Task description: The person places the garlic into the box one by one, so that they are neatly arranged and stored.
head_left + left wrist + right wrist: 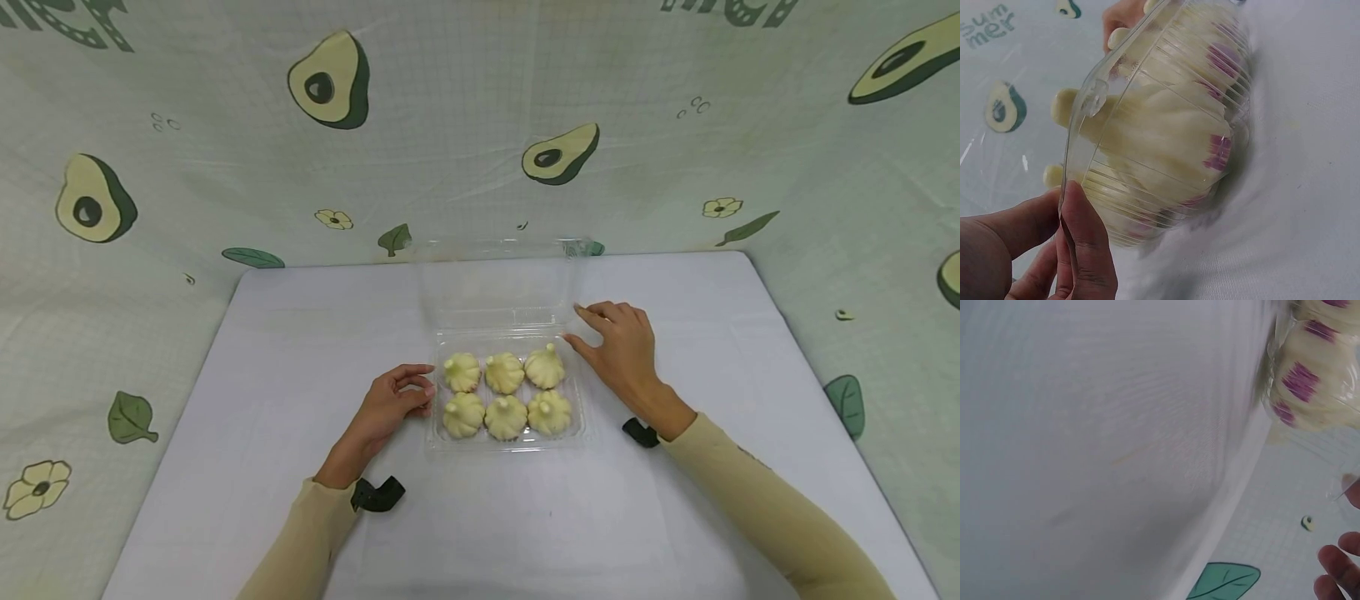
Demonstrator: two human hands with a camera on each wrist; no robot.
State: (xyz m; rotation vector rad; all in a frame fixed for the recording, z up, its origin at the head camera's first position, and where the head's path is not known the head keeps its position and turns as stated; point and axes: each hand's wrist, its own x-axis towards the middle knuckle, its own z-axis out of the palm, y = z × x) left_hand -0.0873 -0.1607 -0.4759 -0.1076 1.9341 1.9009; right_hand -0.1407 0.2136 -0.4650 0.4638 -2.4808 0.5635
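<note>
A clear plastic clamshell box (pixel 510 447) lies on the table with its lid (pixel 495 292) raised at the back. Several pale garlic bulbs (pixel 506 417) sit in it in two rows, stems up. Purple patches mark the lower parts of the bulbs (pixel 1166 137) in the left wrist view. My left hand (pixel 390 404) pinches the rim at the box's left side between thumb and fingers. At the back right corner is my right hand (pixel 622 346), thumb at the tray's rim and forefinger at the lid's edge, the fingers (pixel 1338 565) spread apart.
The white-covered table (pixel 300 333) extends on all sides of the box. A pale green cloth (pixel 450 100) printed with avocados and leaves hangs behind and beside it. Black wrist mounts (pixel 378 494) show at both sleeves.
</note>
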